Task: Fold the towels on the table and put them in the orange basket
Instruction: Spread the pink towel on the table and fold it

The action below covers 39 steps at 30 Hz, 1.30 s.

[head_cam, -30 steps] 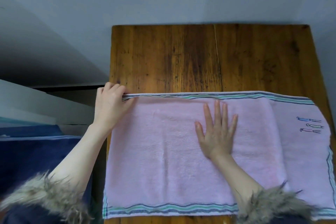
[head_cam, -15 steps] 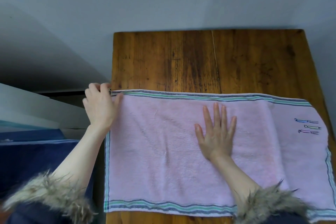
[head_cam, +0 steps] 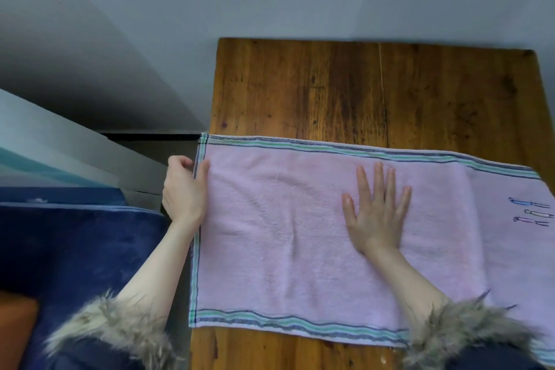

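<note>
A pink towel [head_cam: 288, 237] with green and dark striped borders lies flat across the wooden table [head_cam: 360, 90], its left edge hanging slightly past the table's left side. My left hand [head_cam: 184, 189] pinches the towel's left edge near the far corner, thumb on top. My right hand [head_cam: 375, 210] presses flat on the towel's middle with fingers spread. A second layer of the towel with small embroidered figures [head_cam: 530, 215] shows at the right. An orange corner [head_cam: 15, 327], possibly the basket, sits at the bottom left.
A dark blue fabric surface [head_cam: 75, 249] lies left of the table, below it. White and pale blue slanted boards [head_cam: 60, 153] stand further left. A grey wall runs behind the table. Bare wood shows on the table's far half.
My left hand has pulled the towel's left edge outward and slid toward me along it. The towel lies flatter. My right hand stays pressed in place. The camera has shifted left.
</note>
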Tool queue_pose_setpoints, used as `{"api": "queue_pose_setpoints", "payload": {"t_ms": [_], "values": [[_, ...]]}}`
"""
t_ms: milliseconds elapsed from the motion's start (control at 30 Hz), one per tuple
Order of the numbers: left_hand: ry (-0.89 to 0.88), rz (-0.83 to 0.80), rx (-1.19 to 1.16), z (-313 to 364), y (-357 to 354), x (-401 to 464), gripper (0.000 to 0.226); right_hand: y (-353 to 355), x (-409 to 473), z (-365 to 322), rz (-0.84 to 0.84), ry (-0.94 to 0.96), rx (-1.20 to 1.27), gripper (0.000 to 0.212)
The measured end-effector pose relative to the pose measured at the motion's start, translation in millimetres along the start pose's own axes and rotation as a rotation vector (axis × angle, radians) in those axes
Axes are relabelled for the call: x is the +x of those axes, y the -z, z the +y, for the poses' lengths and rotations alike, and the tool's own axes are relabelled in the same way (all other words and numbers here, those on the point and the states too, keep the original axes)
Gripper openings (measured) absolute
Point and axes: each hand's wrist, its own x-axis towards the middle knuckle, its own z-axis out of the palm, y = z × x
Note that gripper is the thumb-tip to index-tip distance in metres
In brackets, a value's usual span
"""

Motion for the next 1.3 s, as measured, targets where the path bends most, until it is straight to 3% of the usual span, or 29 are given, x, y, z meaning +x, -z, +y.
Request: {"api": "queue_pose_setpoints", "payload": {"t_ms": [167, 300, 400, 500, 567, 667, 767, 900, 967, 1033, 1133, 1300], "values": [[-0.226, 0.123, 0.140, 5, -2, -14, 0.034, 7, -1, -2, -0.072, -0.007, -0.012, 0.067], [-0.508, -0.043, 0.141, 17, -24, -68, 0.035, 25, -7, 3, -0.129, 0.051, 0.142, 0.069], [-0.674, -0.217, 0.286, 24, -49, -106, 0.045, 35, -22, 27, 0.104, 0.005, 0.374, 0.058], [-0.804, -0.320, 0.438, 28, -74, -136, 0.051, 37, -40, 76, 0.275, -0.134, 0.356, 0.047], [-0.798, -0.368, 0.489, 29, -87, -153, 0.057, 39, -55, 111, 0.249, -0.264, 0.349, 0.046], [-0.734, -0.374, 0.543, 36, -100, -169, 0.061, 34, -70, 157, 0.019, -0.416, 0.332, 0.046], [-0.845, -0.324, 0.579, 57, -113, -182, 0.056, 28, -75, 183, -0.137, -0.325, 0.270, 0.054], [-0.942, -0.329, 0.537, 96, -144, -215, 0.055, 28, -68, 207, -0.225, -0.289, 0.281, 0.051], [-0.962, -0.372, 0.547, 110, -162, -233, 0.056, 31, -65, 220, -0.208, -0.249, 0.311, 0.053], [-0.963, -0.394, 0.563, 119, -179, -245, 0.056, 36, -64, 235, -0.080, -0.217, 0.400, 0.058], [-0.942, -0.382, 0.574, 121, -191, -255, 0.056, 41, -63, 267, 0.141, -0.327, 0.335, 0.036], [-0.936, -0.354, 0.628, 119, -192, -257, 0.057, 45, -49, 299, 0.102, -0.542, 0.371, 0.047]]}}
